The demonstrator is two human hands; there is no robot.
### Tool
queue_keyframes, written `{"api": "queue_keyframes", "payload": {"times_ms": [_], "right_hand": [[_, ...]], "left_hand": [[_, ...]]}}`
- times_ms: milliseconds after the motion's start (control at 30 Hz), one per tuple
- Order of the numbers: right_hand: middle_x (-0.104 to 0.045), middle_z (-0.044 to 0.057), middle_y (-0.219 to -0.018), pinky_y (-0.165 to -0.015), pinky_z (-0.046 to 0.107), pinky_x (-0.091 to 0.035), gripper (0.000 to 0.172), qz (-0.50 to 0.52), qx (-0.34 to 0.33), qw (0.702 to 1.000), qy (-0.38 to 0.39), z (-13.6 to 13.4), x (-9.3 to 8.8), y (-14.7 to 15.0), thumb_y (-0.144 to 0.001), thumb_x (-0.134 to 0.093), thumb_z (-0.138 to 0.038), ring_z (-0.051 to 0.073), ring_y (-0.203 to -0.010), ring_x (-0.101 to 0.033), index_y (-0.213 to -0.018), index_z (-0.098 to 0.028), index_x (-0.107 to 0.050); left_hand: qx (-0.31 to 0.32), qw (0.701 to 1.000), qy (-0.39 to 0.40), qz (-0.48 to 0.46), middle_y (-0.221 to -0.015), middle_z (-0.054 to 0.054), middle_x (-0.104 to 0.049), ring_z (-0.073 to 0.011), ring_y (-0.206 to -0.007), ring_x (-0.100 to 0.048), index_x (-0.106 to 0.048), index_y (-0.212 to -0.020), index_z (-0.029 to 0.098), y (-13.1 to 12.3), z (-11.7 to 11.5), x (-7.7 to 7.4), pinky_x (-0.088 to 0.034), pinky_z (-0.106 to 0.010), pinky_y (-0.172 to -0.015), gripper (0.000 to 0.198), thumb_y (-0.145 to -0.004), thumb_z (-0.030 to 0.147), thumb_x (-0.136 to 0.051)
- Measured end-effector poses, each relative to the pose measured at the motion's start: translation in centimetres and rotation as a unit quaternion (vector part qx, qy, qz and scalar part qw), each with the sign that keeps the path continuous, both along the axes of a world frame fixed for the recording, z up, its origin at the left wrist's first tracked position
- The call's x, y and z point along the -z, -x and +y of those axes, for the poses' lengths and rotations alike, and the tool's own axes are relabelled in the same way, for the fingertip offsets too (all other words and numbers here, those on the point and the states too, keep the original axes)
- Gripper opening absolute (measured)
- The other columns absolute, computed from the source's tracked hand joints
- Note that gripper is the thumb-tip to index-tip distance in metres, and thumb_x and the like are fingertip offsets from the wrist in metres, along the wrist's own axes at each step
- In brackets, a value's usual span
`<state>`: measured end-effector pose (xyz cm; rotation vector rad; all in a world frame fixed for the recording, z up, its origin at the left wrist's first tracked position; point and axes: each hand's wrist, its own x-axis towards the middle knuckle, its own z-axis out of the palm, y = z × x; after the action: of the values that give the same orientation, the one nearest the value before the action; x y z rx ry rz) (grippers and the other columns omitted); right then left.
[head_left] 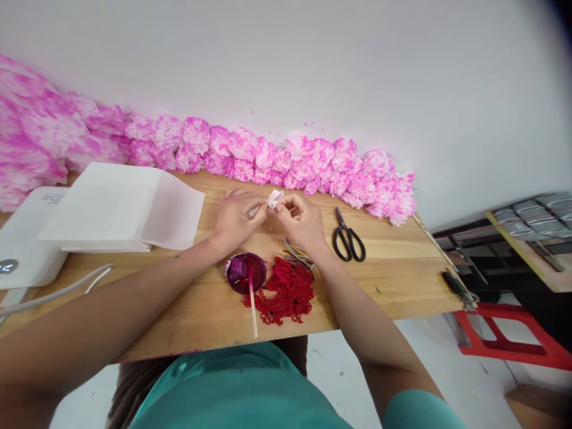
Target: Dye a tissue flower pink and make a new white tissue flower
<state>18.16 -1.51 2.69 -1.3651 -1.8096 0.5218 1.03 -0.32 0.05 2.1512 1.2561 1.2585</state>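
Note:
Above the middle of the wooden table, my left hand (239, 215) and my right hand (301, 221) meet at a small piece of white paper (274, 198). Fingertips of both hands pinch it, and part of it is covered by them. Just below my hands sits a small bowl (263, 268) with dark red-purple liquid, a stick (253, 310) leaning across it. Beside the bowl lies a tangled heap of red yarn (292, 289), with several thin coloured strands (297, 253) at its top. Black-handled scissors (346, 238) rest to the right of my right hand.
A stack of white paper (102, 205) lies on a white device (33, 238) at the left, with a white cable (58, 293). Pink-and-white paper flowers (241, 149) line the wall. A red stool (513, 339) stands off the table's right end.

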Motion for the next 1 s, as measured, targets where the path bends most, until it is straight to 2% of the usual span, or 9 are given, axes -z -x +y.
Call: {"api": "queue_keyframes", "payload": {"times_ms": [133, 233, 300, 367, 467, 533, 700, 833, 1000], "right_hand": [[-0.066, -0.001, -0.073, -0.063, 0.026, -0.044, 0.013, 0.089, -0.003, 0.995, 0.045, 0.6, 0.1, -0.2, -0.082, -0.058, -0.033, 0.012, -0.066, -0.057, -0.076, -0.021, -0.059], [-0.065, -0.001, -0.073, -0.066, 0.027, -0.046, 0.015, 0.129, -0.003, 0.99, 0.056, 1.0, 0.4, -0.5, -0.08, -0.058, -0.036, 0.012, -0.067, -0.058, -0.076, -0.021, -0.057], [-0.064, -0.001, -0.073, -0.067, 0.027, -0.045, 0.017, 0.134, -0.002, 0.989, 0.059, 1.2, 0.5, -0.6, -0.081, -0.057, -0.037, 0.012, -0.068, -0.057, -0.076, -0.021, -0.056], [-0.064, -0.001, -0.074, -0.066, 0.027, -0.045, 0.017, 0.132, -0.001, 0.989, 0.061, 1.3, 0.6, -0.7, -0.082, -0.056, -0.038, 0.012, -0.068, -0.057, -0.077, -0.022, -0.056], [-0.064, -0.001, -0.074, -0.064, 0.027, -0.044, 0.017, 0.133, -0.005, 0.989, 0.063, 1.2, 0.5, -0.7, -0.083, -0.056, -0.037, 0.012, -0.068, -0.056, -0.077, -0.021, -0.057], [-0.064, -0.001, -0.074, -0.064, 0.026, -0.044, 0.017, 0.134, -0.015, 0.989, 0.061, 1.1, 0.5, -0.6, -0.083, -0.057, -0.037, 0.012, -0.067, -0.056, -0.078, -0.021, -0.058], [-0.066, -0.001, -0.074, -0.062, 0.026, -0.042, 0.016, 0.092, -0.053, 0.994, 0.04, 0.5, 0.4, 0.0, -0.085, -0.059, -0.034, 0.011, -0.064, -0.055, -0.078, -0.021, -0.062], [-0.065, -0.002, -0.073, -0.062, 0.026, -0.041, 0.014, 0.079, -0.063, 0.994, 0.052, 0.2, 0.3, 0.2, -0.085, -0.06, -0.032, 0.01, -0.063, -0.053, -0.078, -0.02, -0.063], [-0.063, -0.002, -0.073, -0.056, 0.025, -0.039, 0.021, 0.197, -0.05, 0.973, 0.113, 1.2, 0.8, -0.6, -0.084, -0.064, -0.041, 0.01, -0.062, -0.052, -0.079, -0.021, -0.061]], "left_hand": [[-0.031, 0.999, -0.024, -0.024, -0.096, -0.005, -0.072, -0.0238, -0.095, -0.062, -0.07, -0.082, 0.023, 0.3, 0.1, -0.4, -0.045, -0.041, -0.088, 0.017, -0.093, 0.025, -0.057], [-0.065, 0.997, -0.051, -0.003, -0.101, -0.006, -0.07, -0.0242, -0.098, -0.06, -0.071, -0.085, 0.022, 0.7, -0.1, -1.1, -0.042, -0.042, -0.091, 0.017, -0.094, 0.028, -0.058], [-0.07, 0.995, -0.071, 0.017, -0.099, -0.007, -0.069, -0.0242, -0.097, -0.059, -0.071, -0.084, 0.021, 0.8, -0.3, -1.5, -0.041, -0.042, -0.09, 0.021, -0.096, 0.031, -0.057], [-0.046, 0.996, -0.072, 0.032, -0.088, -0.006, -0.068, -0.0223, -0.088, -0.058, -0.07, -0.082, 0.02, 0.8, -0.5, -1.6, -0.041, -0.038, -0.084, 0.027, -0.098, 0.034, -0.053], [0.011, 0.999, -0.024, 0.036, -0.067, -0.002, -0.06, -0.017, -0.065, -0.052, -0.066, -0.075, 0.019, 0.5, -0.8, -1.2, -0.036, -0.032, -0.065, 0.035, -0.1, 0.036, -0.048], [0.035, 0.999, 0.027, 0.021, -0.061, 0.0, -0.056, -0.0148, -0.058, -0.048, -0.063, -0.072, 0.019, 0.3, -0.9, -0.8, -0.032, -0.03, -0.059, 0.037, -0.099, 0.038, -0.047], [0.052, 0.993, 0.097, -0.031, -0.059, 0.001, -0.054, -0.0139, -0.057, -0.048, -0.055, -0.066, 0.018, 0.2, -0.8, -0.6, -0.03, -0.029, -0.057, 0.044, -0.098, 0.045, -0.042], [0.044, 0.987, 0.138, -0.065, -0.057, 0.002, -0.051, -0.0127, -0.057, -0.045, -0.052, -0.062, 0.018, 0.1, -0.7, -0.8, -0.029, -0.027, -0.057, 0.038, -0.092, 0.039, -0.047], [0.063, 0.968, 0.205, -0.129, -0.057, 0.002, -0.053, -0.0117, -0.055, -0.045, -0.054, -0.061, 0.018, 0.0, -0.3, -0.7, -0.032, -0.026, -0.056, 0.032, -0.088, 0.035, -0.05]]}}
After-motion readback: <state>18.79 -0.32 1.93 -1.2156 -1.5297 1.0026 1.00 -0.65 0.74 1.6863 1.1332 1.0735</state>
